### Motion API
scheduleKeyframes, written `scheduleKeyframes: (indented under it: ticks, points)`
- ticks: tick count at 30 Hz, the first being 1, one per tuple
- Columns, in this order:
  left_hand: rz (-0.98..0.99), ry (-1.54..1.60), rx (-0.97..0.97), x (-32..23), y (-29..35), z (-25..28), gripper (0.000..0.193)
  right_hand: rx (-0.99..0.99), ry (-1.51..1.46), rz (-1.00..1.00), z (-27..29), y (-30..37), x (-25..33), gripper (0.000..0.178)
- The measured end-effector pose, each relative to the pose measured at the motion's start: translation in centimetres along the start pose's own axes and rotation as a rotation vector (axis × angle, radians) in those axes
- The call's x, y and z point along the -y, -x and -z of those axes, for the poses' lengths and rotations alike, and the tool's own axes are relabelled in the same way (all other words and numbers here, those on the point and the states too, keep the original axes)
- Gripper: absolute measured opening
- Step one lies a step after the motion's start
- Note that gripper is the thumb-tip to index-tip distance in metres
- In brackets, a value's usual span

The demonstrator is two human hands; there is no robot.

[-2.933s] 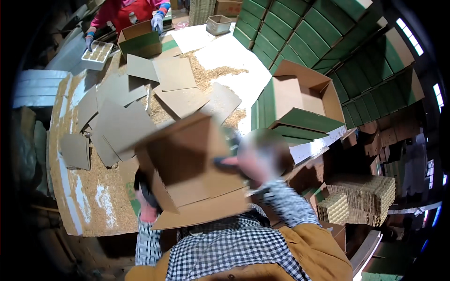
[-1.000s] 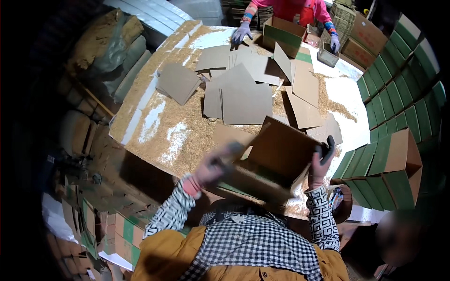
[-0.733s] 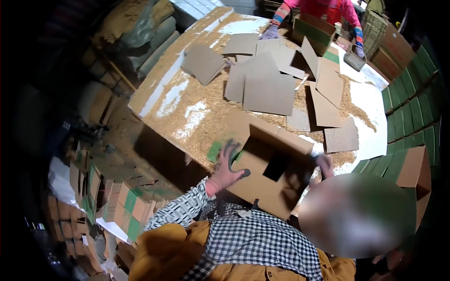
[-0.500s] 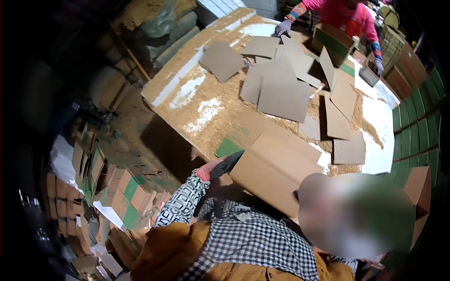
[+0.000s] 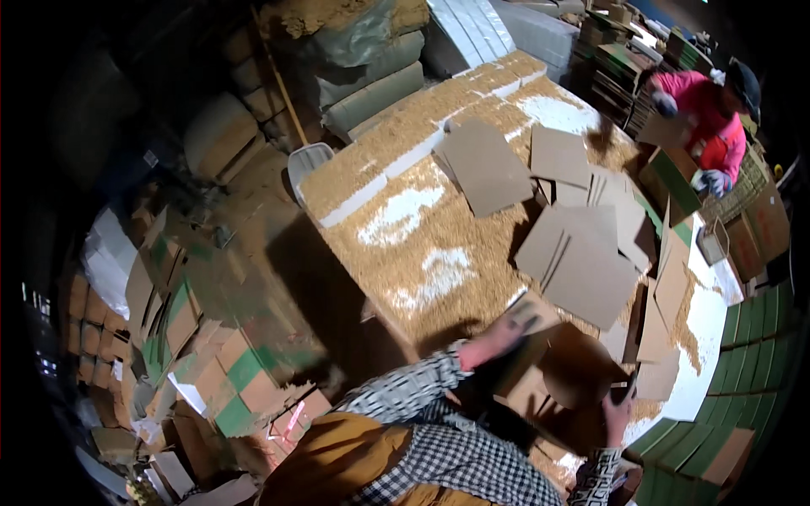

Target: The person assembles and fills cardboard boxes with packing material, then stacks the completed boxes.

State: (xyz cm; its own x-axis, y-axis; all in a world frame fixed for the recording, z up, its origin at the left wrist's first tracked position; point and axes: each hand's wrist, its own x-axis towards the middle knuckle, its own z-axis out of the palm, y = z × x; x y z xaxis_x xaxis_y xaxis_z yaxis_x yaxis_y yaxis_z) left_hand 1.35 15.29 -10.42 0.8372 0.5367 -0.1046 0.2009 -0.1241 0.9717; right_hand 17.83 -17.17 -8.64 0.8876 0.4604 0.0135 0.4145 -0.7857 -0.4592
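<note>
An open cardboard box (image 5: 525,384) stands at the near edge of the table, its dark inside facing up and partly blurred. My left hand (image 5: 504,331), in a dark-fingered glove, holds the box at its far left edge, beside a raised flap. On the box's right side my right hand (image 5: 620,411) grips the wall, thumb and fingers around the edge. Beyond the box, several flat grey-brown cardboard sheets (image 5: 591,274) lie overlapped on the table.
Sawdust-like grains (image 5: 472,295) cover much of the white table. Across it a person in pink (image 5: 704,118) handles a cardboard piece and a green-sided box (image 5: 671,181). Green cartons (image 5: 747,337) are stacked at right. Flattened boxes (image 5: 240,371) lie at left, near a shovel (image 5: 308,164).
The box has turned from showing its closed side to its open inside, and both hands now hold it. My view has shifted left. The other person has taken up a cardboard piece.
</note>
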Motion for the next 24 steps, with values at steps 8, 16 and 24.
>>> scheduleKeyframes:
  ticks: [8,16,24]
  points:
    - [0.351,-0.036,-1.502,15.8,-2.3,43.3,0.054,0.071,0.209,-0.219,0.9,0.5,-1.1,0.094]
    - [-0.049,0.575,-1.021,20.6,-0.5,45.0,0.047,0.064,0.248,-0.163,1.3,0.6,2.7,0.092]
    - [-0.057,0.836,-0.946,5.6,3.2,27.6,0.031,-0.22,0.01,0.263,4.5,0.9,9.8,0.067]
